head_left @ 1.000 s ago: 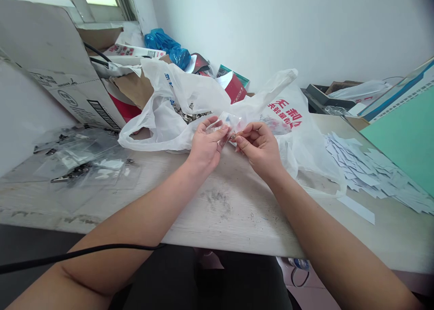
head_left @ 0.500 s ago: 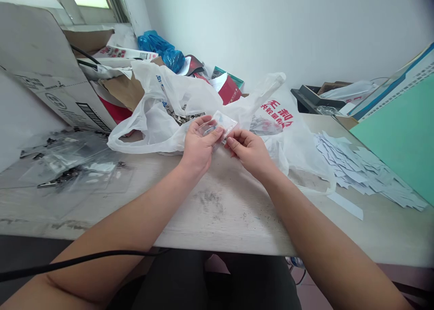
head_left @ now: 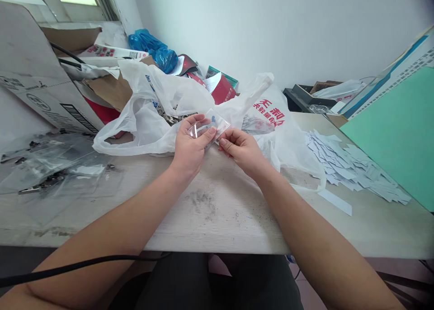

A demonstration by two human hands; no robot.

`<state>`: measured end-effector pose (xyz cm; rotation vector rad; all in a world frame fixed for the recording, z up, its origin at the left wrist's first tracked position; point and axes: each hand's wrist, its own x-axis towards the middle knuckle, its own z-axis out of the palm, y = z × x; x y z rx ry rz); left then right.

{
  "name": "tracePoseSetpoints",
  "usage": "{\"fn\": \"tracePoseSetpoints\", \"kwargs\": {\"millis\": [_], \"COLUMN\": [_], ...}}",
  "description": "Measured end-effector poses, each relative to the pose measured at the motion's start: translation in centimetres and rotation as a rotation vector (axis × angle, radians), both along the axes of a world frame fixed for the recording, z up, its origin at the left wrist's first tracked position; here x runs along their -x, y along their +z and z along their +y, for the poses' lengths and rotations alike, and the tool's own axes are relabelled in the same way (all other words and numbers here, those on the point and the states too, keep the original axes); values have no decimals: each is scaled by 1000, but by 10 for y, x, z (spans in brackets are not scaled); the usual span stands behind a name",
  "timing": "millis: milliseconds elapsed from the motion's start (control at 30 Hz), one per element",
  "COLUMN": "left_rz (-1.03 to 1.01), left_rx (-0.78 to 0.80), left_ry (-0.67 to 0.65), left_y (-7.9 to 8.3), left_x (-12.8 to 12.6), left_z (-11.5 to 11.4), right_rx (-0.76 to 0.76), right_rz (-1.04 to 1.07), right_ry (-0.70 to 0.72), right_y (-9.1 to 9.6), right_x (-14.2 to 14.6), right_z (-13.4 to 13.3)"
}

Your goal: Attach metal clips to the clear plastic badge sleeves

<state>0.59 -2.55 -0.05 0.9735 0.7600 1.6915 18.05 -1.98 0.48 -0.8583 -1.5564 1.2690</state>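
Note:
A small clear plastic bag (head_left: 220, 123) is held up over the table between my two hands. My left hand (head_left: 193, 145) grips it from the left, thumb in front and fingers behind. My right hand (head_left: 242, 148) pinches at the lower right edge of the bag with thumb and forefinger; whether a small part is also in that pinch is too small to tell. Just behind my left hand, a white carrier bag (head_left: 135, 120) lies open with many small metal pieces (head_left: 176, 116) inside. Beyond my right hand sits another white carrier bag with red print (head_left: 288, 142), holding clear plastic bags (head_left: 257, 124).
Filled clear bags (head_left: 68, 165) with dark metal parts lie at the left, before a cardboard box (head_left: 44, 88). White paper slips (head_left: 352, 165) are spread at the right beside a green board (head_left: 400, 138). A black cable (head_left: 84, 262) crosses below the table edge.
The view has turned slightly to the right, so everything sits further left. Both hands keep hold of the small clear bag, which now shows its transparent side more plainly.

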Motion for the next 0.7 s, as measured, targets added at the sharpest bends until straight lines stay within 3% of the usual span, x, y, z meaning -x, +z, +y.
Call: {"fn": "tracePoseSetpoints", "kwargs": {"millis": [700], "left_rz": [131], "left_rx": [-123], "left_ry": [52], "left_y": [7], "left_x": [0], "left_z": [-9], "right_rx": [46], "right_rz": [32], "right_ry": [22], "right_y": [5], "right_x": [1], "right_z": [-7]}}
